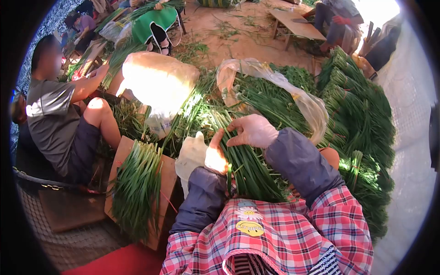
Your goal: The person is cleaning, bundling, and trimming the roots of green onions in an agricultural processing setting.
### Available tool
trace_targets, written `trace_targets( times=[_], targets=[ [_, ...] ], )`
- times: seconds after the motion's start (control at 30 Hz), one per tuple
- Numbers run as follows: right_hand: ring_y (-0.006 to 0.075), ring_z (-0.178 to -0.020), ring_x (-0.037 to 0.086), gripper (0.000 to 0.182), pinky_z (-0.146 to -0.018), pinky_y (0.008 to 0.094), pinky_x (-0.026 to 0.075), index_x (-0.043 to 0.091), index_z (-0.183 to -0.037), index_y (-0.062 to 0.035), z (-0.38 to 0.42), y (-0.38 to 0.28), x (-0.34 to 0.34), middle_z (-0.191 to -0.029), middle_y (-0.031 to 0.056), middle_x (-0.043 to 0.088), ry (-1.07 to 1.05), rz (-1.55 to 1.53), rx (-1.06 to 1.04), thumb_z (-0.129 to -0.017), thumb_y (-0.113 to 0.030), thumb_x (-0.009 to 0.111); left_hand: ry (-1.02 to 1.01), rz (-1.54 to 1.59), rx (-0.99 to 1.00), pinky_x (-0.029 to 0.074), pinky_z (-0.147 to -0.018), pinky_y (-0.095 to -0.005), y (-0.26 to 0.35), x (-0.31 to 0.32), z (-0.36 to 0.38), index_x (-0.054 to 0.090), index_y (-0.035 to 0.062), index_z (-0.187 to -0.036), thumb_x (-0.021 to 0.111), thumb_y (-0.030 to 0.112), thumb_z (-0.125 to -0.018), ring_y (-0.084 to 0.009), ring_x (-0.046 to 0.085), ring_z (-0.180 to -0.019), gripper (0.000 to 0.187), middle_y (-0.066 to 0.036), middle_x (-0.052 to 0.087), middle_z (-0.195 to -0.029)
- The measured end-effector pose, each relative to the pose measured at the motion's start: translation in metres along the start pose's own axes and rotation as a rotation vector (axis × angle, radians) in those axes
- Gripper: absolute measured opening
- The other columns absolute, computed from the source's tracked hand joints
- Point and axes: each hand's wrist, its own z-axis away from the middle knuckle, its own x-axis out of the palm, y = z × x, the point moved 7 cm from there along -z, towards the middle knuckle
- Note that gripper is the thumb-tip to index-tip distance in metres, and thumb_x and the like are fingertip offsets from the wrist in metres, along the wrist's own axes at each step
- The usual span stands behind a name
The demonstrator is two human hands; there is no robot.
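A bunch of garlic chives (252,167), long flat green leaves with paler stem ends, lies over my lap with the stems pointing away from me. My left hand (216,153) is closed around the bunch's left side, in bright sun. From the right, my right hand (252,131) has its fingers bent and pinched on the stems near the top. Its palm side is hidden. Just left of my left hand stands a whitish plastic thing (191,158) whose kind I cannot make out. Loose stems (197,110) spread beyond both hands.
Another heap of chives (137,188) lies on a wooden board (167,178) at left. Tied bundles (362,119) are piled at right. Clear plastic sheeting (293,94) and a pale plastic bag (158,82) lie ahead. A person (59,114) sits at left; others work farther off.
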Motion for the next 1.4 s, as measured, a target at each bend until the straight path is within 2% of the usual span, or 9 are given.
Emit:
trace_targets(
  times=[0.17,0.23,0.43,0.6,0.67,0.9,1.03,1.2,1.4],
  targets=[
    [0.016,-0.066,0.056,0.033,-0.061,0.0293,0.043,0.064,-0.085,-0.0037,-0.005,0.001,0.007,-0.068,0.0049,0.059,-0.179,-0.277,0.037,-0.069,-0.032,0.072,0.09,-0.105,0.009,0.05,-0.081,-0.0467,0.0,0.017,0.01,0.039,0.0024,-0.126,0.043,0.04,-0.091,-0.0327,0.057,-0.098,0.051,-0.021,0.053,-0.112],
    [0.0084,-0.062,0.053,0.025,-0.056,0.0243,0.041,0.064,-0.081,-0.0033,-0.007,0.008,0.003,-0.065,0.0001,0.057,-0.199,-0.496,0.164,-0.072,-0.024,0.072,-0.165,0.093,-0.187,0.051,-0.08,-0.0467,-0.009,0.015,0.002,0.041,0.0039,-0.125,0.043,0.04,-0.091,-0.0328,0.057,-0.098,0.05,-0.02,0.055,-0.109],
    [0.0105,-0.065,0.054,0.031,-0.06,0.0245,0.043,0.062,-0.096,-0.0009,-0.031,-0.009,-0.015,-0.072,0.0029,0.06,0.022,-0.516,0.035,-0.073,-0.02,0.07,-0.091,-0.13,-0.091,0.052,-0.076,-0.0443,-0.011,0.02,0.005,0.048,0.0047,-0.118,0.047,0.032,-0.091,-0.0312,0.059,-0.093,0.038,-0.016,0.059,-0.1],
    [0.0185,-0.112,0.047,0.093,-0.081,0.0275,0.046,0.018,-0.141,-0.0069,-0.005,0.0,-0.009,-0.125,0.0179,0.046,0.151,-0.633,-0.024,-0.069,-0.013,0.076,-0.08,-0.328,0.107,0.049,-0.081,-0.0454,0.016,-0.001,0.002,0.049,-0.0023,-0.114,0.044,0.022,-0.089,-0.031,0.058,-0.092,0.035,-0.017,0.059,-0.098],
    [0.024,-0.126,0.033,0.113,-0.102,0.0302,0.029,-0.001,-0.142,-0.0027,-0.002,0.031,0.05,-0.142,0.0203,0.025,-0.074,-0.599,-0.208,-0.064,-0.015,0.081,-0.002,-0.14,0.2,0.049,-0.083,-0.0442,0.026,0.0,0.003,0.047,-0.0006,-0.12,0.05,0.016,-0.085,-0.0296,0.056,-0.1,0.038,-0.015,0.057,-0.108],
    [0.0259,-0.097,0.058,0.072,-0.084,0.0337,0.043,0.041,-0.126,-0.0005,0.018,0.029,0.067,-0.105,0.0178,0.06,-0.251,-0.44,-0.049,-0.067,-0.025,0.073,-0.112,-0.195,0.371,0.048,-0.085,-0.046,0.077,0.023,0.015,0.029,0.0074,-0.134,0.055,0.01,-0.086,-0.0301,0.052,-0.108,0.055,-0.014,0.056,-0.111],
    [0.0213,-0.104,0.054,0.077,-0.087,0.0314,0.042,0.037,-0.129,0.0021,0.014,0.017,0.062,-0.113,0.0171,0.057,-0.442,-0.317,-0.05,-0.07,-0.031,0.074,-0.162,-0.356,0.323,0.048,-0.088,-0.0462,0.082,0.017,0.016,0.042,0.0031,-0.124,0.055,0.007,-0.086,-0.0317,0.057,-0.101,0.041,-0.016,0.061,-0.1],
    [0.0161,-0.097,0.054,0.064,-0.084,0.0306,0.043,0.046,-0.126,-0.0037,0.013,0.032,0.057,-0.107,0.0098,0.059,-0.406,-0.836,0.007,-0.078,-0.039,0.068,-0.321,-0.69,0.418,0.046,-0.091,-0.0453,0.081,0.06,0.038,0.055,0.0008,-0.095,0.056,0.004,-0.084,-0.0331,0.054,-0.108,0.012,-0.02,0.057,-0.108],
    [0.0163,-0.094,0.054,0.06,-0.083,0.0296,0.043,0.05,-0.123,-0.0033,0.012,0.047,0.063,-0.106,0.0085,0.06,-0.391,-0.894,0.12,-0.083,-0.047,0.059,-0.213,-0.636,0.336,0.046,-0.089,-0.0438,0.074,0.079,0.039,0.054,0.0022,-0.096,0.056,0.001,-0.083,-0.0317,0.055,-0.105,0.014,-0.022,0.057,-0.109]
  ],
)
